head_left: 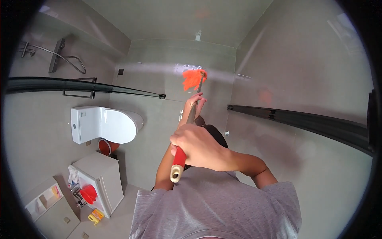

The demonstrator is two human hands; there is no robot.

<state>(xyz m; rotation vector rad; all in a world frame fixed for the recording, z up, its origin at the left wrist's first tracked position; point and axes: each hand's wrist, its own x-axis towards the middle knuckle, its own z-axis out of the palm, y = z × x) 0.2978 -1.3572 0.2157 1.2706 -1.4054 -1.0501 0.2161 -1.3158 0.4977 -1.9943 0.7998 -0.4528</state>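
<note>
A mop with a bright orange head [193, 79] rests on the wet grey floor ahead of me. Its metal pole [191, 115] runs back toward my chest and ends in a red grip with a cream cap [176, 173]. My right hand [201, 145] is wrapped round the upper pole, just above the red grip. Farther down, nearer the mop head, my left hand [193, 102] holds the pole too, its fingers curled about it. Part of my left forearm is hidden behind my right hand.
At left stand a white toilet [115, 124], a red-brown bucket [106, 147] and a sink cabinet [104, 169] with a red basin [88, 194]. A yellow bottle [96, 217] is near it. Dark shower rails [131, 91] [302, 123] flank the wet area. A shower hose [75, 59] hangs at far left.
</note>
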